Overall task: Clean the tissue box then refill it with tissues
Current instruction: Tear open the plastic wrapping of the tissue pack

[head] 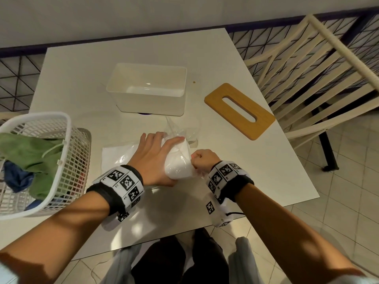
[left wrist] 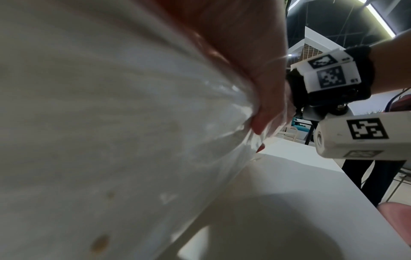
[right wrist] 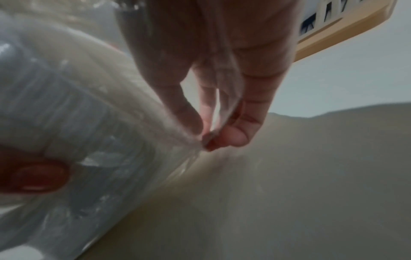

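Observation:
The white tissue box (head: 131, 99) stands open and empty at the middle of the table, its wooden slotted lid (head: 213, 97) lying flat to its right. Nearer me lies a pack of white tissues (head: 178, 162) in clear plastic wrap. My left hand (head: 155, 154) grips the pack from the left, fingers curled over its top. My right hand (head: 202, 159) pinches the wrap at the pack's right side. In the right wrist view the right hand's thumb and fingers (right wrist: 231, 135) pinch the clear film (right wrist: 169, 137). The left wrist view is filled by the pack (left wrist: 111, 140).
A white lattice basket (head: 67, 160) holding green and blue cloths stands at the table's left edge. A loose piece of clear plastic (head: 184, 130) lies beyond the pack. A cream slatted chair (head: 307, 68) stands on the right. The table edge (head: 184, 230) is close to my body.

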Motion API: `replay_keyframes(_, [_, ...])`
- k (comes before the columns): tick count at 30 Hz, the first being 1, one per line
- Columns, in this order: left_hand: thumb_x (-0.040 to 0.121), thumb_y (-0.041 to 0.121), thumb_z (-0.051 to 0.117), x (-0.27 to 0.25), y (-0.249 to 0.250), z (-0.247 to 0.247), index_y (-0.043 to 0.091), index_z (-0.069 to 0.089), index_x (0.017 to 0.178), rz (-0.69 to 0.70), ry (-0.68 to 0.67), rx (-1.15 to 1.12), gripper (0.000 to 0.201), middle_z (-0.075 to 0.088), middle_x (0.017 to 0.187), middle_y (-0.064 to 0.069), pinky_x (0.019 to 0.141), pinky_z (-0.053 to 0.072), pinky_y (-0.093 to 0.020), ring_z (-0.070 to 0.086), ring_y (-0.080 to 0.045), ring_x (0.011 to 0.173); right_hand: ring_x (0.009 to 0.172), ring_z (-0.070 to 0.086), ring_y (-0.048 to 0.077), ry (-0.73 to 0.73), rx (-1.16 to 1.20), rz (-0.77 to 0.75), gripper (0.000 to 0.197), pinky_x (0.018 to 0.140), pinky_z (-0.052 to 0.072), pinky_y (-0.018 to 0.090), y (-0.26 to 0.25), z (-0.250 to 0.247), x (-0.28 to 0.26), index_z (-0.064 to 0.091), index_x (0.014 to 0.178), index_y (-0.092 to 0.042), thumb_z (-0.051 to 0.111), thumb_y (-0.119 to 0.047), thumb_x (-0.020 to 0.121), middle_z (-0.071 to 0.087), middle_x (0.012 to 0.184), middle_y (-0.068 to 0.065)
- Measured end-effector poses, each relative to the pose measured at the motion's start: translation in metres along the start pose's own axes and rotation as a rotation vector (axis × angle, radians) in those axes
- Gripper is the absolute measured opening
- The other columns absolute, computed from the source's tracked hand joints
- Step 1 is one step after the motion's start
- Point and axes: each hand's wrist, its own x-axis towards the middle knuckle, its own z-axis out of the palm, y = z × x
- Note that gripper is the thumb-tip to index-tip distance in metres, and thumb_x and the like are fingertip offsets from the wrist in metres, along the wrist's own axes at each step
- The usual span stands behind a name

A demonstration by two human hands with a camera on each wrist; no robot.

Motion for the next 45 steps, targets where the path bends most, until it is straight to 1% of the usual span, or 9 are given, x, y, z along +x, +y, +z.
replay_keyframes(12, [0.038, 0.073, 0.053, -0.001, -0.008, -0.002, 0.029, 0.021, 0.132, 0.050, 0.005, 0.006, 0.109, 0.050, 0.115, -0.022, 0.097, 0.035, -0.061, 0.046, -0.040, 0.107, 0.044, 0.035, 0.013, -0.138, 0.455, 0.057, 0.028, 0.047, 0.031, 0.020, -0.008, -0.009, 0.001, 0.036, 0.048, -0.012, 0.041, 0.010, 0.065, 0.038, 0.048, 0.002])
replay_keyframes(16, [0.037, 0.074, 0.054, -0.002, -0.011, 0.002, 0.031, 0.016, 0.133, 0.032, -0.025, 0.005, 0.111, 0.048, 0.121, -0.019, 0.104, 0.029, -0.059, 0.044, -0.037, 0.114, 0.048, 0.045, 0.017, -0.263, 0.788, 0.121, 0.010, 0.047, 0.037, 0.020, -0.007, -0.011, 0.001, 0.049, 0.074, -0.010, 0.053, -0.016, 0.067, 0.053, 0.060, 0.006])
replay_keyframes(19, [0.034, 0.082, 0.052, 0.000, -0.013, 0.002, 0.033, 0.008, 0.136, 0.009, -0.030, 0.000, 0.121, 0.041, 0.135, -0.016, 0.112, 0.018, -0.059, 0.037, -0.034, 0.127, 0.090, 0.065, 0.024, -0.302, 0.723, 0.088, 0.058, 0.072, 0.053, 0.032, -0.003, -0.014, 0.003, 0.053, 0.116, -0.013, 0.067, -0.048, 0.071, 0.066, 0.106, 0.011])
replay_keyframes(23, [0.044, 0.094, 0.033, -0.010, -0.019, -0.011, 0.021, 0.009, 0.146, -0.102, 0.081, -0.106, 0.128, 0.023, 0.152, -0.011, 0.115, 0.003, -0.057, 0.022, -0.028, 0.141, 0.046, 0.060, -0.002, -0.357, 0.625, 0.017, 0.042, 0.043, 0.047, 0.012, 0.002, -0.015, 0.006, 0.054, 0.118, -0.010, 0.057, -0.038, 0.087, 0.065, 0.068, -0.004])
replay_keyframes(29, [0.098, 0.039, 0.023, -0.037, -0.035, -0.014, 0.012, 0.010, 0.148, -0.744, 0.185, -0.512, 0.059, 0.009, 0.157, -0.015, 0.117, 0.002, -0.041, 0.010, -0.027, 0.145, 0.117, 0.057, 0.015, -0.322, 0.745, 0.060, 0.067, 0.108, 0.038, 0.035, 0.011, -0.007, 0.010, 0.060, 0.118, -0.023, 0.080, -0.048, 0.060, 0.064, 0.123, -0.001])
replay_keyframes(34, [0.099, 0.026, 0.024, -0.033, -0.049, 0.011, 0.014, 0.019, 0.145, -0.863, 0.273, -0.776, 0.048, 0.016, 0.153, -0.014, 0.114, 0.016, -0.033, 0.022, -0.026, 0.140, 0.041, 0.061, -0.003, -0.310, 0.738, 0.057, 0.026, 0.042, 0.050, 0.011, 0.000, -0.013, -0.006, 0.055, 0.115, -0.017, 0.051, -0.029, 0.091, 0.065, 0.050, -0.006])
replay_keyframes(37, [0.099, 0.027, 0.028, -0.033, -0.056, 0.021, 0.010, 0.032, 0.137, -0.891, 0.370, -0.760, 0.042, 0.024, 0.147, -0.014, 0.111, 0.023, -0.034, 0.032, -0.027, 0.133, 0.091, 0.063, 0.003, -0.326, 0.559, 0.076, 0.059, 0.092, 0.049, 0.032, -0.004, -0.012, -0.007, 0.051, 0.127, -0.023, 0.065, -0.049, 0.076, 0.070, 0.086, -0.009])
replay_keyframes(40, [0.098, 0.029, 0.031, -0.032, -0.060, 0.026, 0.004, 0.038, 0.128, -0.897, 0.406, -0.735, 0.039, 0.029, 0.140, -0.016, 0.109, 0.026, -0.035, 0.037, -0.029, 0.128, 0.054, 0.061, -0.004, -0.274, 0.569, 0.070, 0.040, 0.066, 0.050, 0.028, 0.005, -0.017, -0.004, 0.060, 0.109, -0.029, 0.067, -0.047, 0.074, 0.063, 0.052, -0.017])
replay_keyframes(45, [0.097, 0.026, 0.037, -0.030, -0.058, 0.026, -0.001, 0.041, 0.121, -0.860, 0.432, -0.709, 0.036, 0.032, 0.134, -0.020, 0.101, 0.030, -0.031, 0.041, -0.029, 0.121, 0.097, 0.059, 0.026, -0.160, 0.725, 0.153, 0.033, 0.091, 0.048, 0.041, 0.016, -0.025, -0.013, 0.062, 0.104, -0.017, 0.066, -0.035, 0.076, 0.063, 0.094, 0.004])
